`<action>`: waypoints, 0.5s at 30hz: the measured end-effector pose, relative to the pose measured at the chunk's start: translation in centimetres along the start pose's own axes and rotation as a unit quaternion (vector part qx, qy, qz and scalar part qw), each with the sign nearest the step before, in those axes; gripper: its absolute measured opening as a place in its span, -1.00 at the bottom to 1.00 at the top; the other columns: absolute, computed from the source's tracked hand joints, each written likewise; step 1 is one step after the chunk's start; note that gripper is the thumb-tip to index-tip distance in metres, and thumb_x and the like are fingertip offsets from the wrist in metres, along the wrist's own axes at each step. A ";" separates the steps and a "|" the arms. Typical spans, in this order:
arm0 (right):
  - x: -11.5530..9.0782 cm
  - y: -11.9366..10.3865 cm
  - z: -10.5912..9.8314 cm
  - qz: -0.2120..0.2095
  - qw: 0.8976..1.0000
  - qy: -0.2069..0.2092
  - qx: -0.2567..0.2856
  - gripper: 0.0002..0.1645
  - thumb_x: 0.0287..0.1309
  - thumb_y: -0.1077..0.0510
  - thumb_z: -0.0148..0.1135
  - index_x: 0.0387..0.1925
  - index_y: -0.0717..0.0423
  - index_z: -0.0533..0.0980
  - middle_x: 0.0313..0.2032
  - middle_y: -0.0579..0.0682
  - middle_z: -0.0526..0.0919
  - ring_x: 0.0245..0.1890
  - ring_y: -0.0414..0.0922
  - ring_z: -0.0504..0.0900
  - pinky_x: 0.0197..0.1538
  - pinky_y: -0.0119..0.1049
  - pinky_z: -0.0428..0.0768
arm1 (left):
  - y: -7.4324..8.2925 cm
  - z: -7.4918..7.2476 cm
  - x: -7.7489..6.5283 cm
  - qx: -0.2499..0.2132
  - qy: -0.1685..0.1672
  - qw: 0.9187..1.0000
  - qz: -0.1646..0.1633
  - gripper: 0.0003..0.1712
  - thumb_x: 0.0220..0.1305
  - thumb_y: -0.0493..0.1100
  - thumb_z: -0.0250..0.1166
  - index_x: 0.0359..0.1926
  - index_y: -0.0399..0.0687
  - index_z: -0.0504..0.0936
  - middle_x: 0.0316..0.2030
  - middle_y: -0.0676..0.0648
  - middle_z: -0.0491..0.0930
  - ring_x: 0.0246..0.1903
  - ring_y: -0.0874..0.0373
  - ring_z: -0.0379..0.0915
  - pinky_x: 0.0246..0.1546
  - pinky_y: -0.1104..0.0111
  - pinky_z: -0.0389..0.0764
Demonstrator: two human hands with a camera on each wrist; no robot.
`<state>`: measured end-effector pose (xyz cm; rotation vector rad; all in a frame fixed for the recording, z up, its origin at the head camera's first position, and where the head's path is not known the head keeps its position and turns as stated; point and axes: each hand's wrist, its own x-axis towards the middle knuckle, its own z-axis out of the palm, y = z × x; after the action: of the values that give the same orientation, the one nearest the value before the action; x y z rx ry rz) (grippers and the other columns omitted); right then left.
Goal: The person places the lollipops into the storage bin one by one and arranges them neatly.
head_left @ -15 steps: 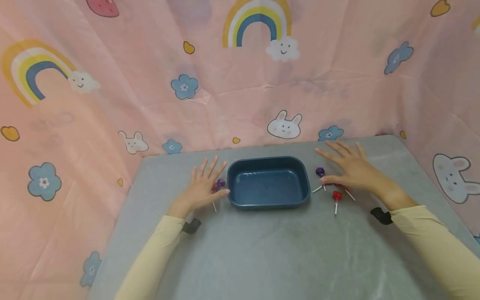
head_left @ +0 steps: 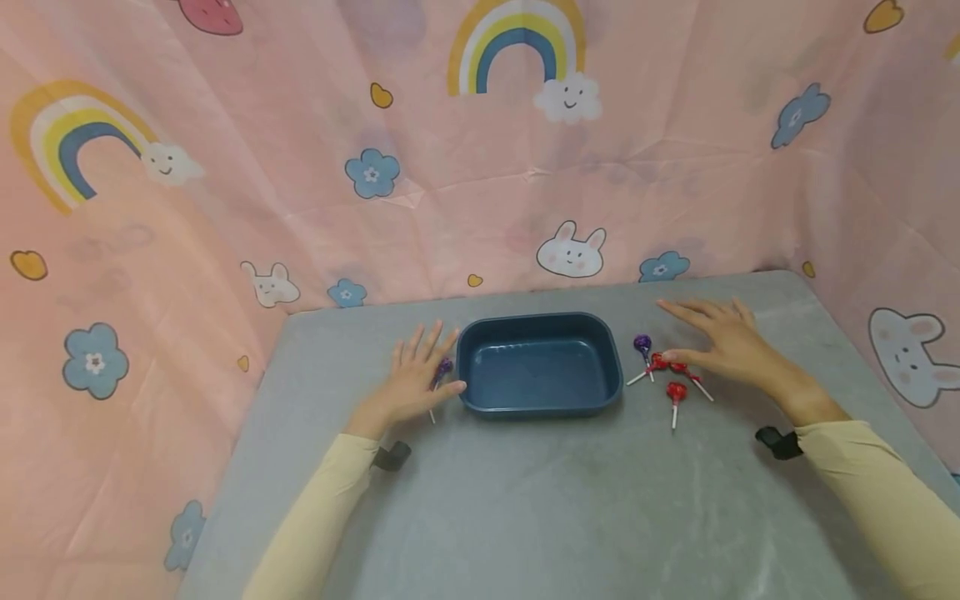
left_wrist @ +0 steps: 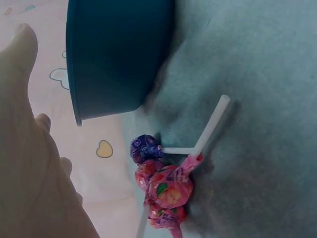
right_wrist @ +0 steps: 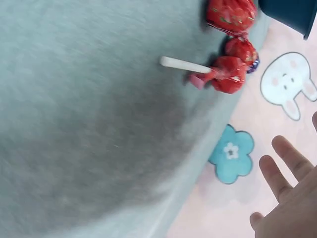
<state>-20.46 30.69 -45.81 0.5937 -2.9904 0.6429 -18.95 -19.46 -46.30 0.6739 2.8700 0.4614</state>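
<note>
A dark blue rectangular tub (head_left: 536, 375) stands on the table with nothing inside. Left of it, my left hand (head_left: 412, 383) hovers with spread fingers over several lollipops, mostly hiding them in the head view. The left wrist view shows that group: a purple lollipop (left_wrist: 145, 148) and pink-wrapped lollipops (left_wrist: 171, 188), white sticks pointing various ways. Right of the tub lie a purple lollipop (head_left: 642, 342) and three red ones, the nearest red lollipop (head_left: 677, 392) a little apart. Beside these, my right hand (head_left: 738, 350) is held above the table, fingers extended, holding nothing.
The grey table (head_left: 510, 508) backs onto a pink printed curtain (head_left: 420, 225) that also hangs along both sides. A dark strap (head_left: 778, 442) shows at the right wrist, another dark strap (head_left: 393, 456) at the left.
My right hand has drawn off to the right, uncovering more of the red lollipops. My left hand has shifted slightly right. The tub and lollipops stay put.
</note>
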 end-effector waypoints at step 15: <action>-1.2 1.8 1.7 0.071 0.993 -0.030 0.086 -0.02 0.12 -0.23 0.38 0.49 -0.14 0.20 0.21 0.32 0.48 0.30 0.30 0.29 0.24 0.47 0.18 | -0.1 1.0 -0.1 -0.022 -0.005 1.000 -0.010 0.00 0.33 0.51 -0.08 0.59 0.30 -0.25 0.61 -0.09 -0.35 0.58 -0.23 -0.51 0.46 -0.31 -0.34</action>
<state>-19.92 32.01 -48.19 0.4147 -3.0767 0.9146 -18.67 -19.33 -47.30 0.6383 2.8463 0.5152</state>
